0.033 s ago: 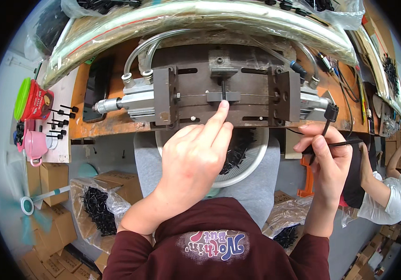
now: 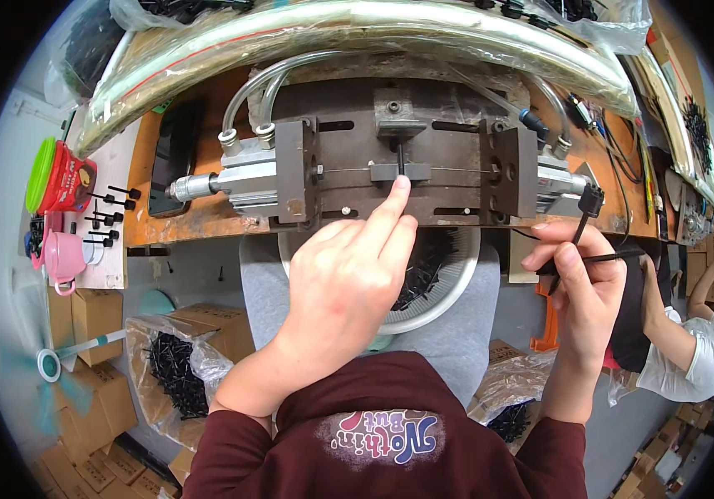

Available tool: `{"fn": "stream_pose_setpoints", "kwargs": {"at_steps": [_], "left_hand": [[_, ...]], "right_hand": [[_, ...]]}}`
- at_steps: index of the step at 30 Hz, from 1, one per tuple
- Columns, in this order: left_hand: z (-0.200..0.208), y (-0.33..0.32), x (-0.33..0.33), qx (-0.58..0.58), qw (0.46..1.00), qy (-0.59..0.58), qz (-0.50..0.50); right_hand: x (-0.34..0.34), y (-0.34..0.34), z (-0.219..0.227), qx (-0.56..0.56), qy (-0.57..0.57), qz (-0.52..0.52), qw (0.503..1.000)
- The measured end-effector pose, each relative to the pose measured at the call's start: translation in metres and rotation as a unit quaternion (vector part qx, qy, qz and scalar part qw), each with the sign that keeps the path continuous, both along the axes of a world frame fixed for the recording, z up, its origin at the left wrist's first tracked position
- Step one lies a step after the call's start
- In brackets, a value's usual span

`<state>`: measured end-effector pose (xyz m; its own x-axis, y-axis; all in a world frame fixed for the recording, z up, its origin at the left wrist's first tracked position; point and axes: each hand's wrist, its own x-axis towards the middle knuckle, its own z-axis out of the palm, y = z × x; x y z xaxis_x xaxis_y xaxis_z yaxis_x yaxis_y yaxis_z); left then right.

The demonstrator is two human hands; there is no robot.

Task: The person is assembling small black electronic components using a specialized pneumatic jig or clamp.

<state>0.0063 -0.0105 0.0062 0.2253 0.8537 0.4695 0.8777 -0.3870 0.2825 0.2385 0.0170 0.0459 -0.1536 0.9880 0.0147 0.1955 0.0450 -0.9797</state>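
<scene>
A metal clamping fixture [image 2: 357,195] lies across the bench edge in front of me, with a grey block [image 2: 417,173] at its middle. A thin black rod [image 2: 401,155] lies across that block, pointing toward me. The stretched index fingertip of my left hand [image 2: 348,270] touches the rod's near end; its thumb is hidden. To the right, my right hand [image 2: 585,270] pinches black plastic stems [image 2: 581,226], one with a ribbed head pointing up. Another dark stem sticks out sideways from these fingers. Below the fixture, a white basket [image 2: 455,303] holds many black pieces between my knees.
Air cylinders [image 2: 253,179] with clear hoses flank the fixture. On the left stand a red tub [image 2: 70,179], a pink cup [image 2: 64,254] and several loose black pieces. Bagged boxes of black parts [image 2: 175,374] sit on the floor. Another person [image 2: 689,353] is at the right.
</scene>
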Motion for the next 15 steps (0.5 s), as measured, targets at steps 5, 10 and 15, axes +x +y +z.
{"fn": "stream_pose_setpoints", "kwargs": {"at_steps": [5,10,15], "left_hand": [[0.003,0.011,-0.003,-0.012,1.000,0.019,-0.001],[0.006,0.012,0.000,-0.020,1.000,0.002,0.010],[0.018,0.000,0.001,-0.138,0.952,-0.264,-0.066]], "right_hand": [[-0.004,-0.004,0.006,-0.014,0.079,0.019,0.997],[-0.012,0.003,-0.009,0.348,-0.163,0.063,0.921],[-0.021,0.009,-0.024,0.575,-0.338,0.059,0.743]]}}
